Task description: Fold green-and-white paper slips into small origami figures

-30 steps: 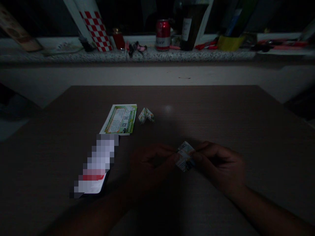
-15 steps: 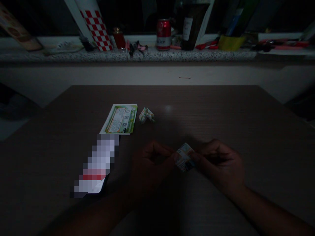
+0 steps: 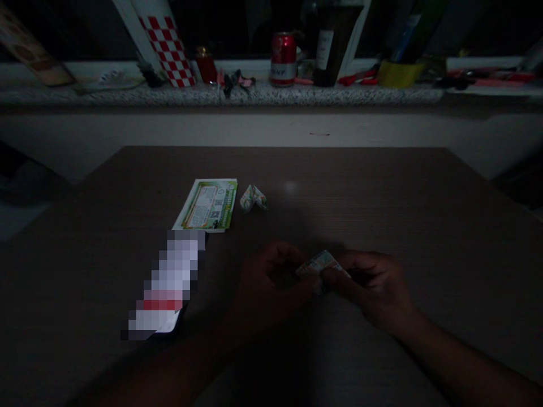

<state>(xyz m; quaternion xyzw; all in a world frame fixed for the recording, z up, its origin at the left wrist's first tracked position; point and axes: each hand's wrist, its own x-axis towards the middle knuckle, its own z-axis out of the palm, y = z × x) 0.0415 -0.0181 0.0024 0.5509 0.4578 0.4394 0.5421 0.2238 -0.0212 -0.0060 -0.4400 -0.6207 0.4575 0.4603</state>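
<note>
Table [image 3: 382, 186] dark wood, dim rm, cluttered sill [image 3: 254, 95]

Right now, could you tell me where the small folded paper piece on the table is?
In the head view the folded piece lies left of centre on the table, just right of the green leaflet, beyond both hands.

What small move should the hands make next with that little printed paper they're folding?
Probably press the fold flat. The left hand and right hand both pinch the small folded printed paper just above the dark brown table, and it looks only loosely creased. A finished-looking small folded paper piece lies beyond.
</note>
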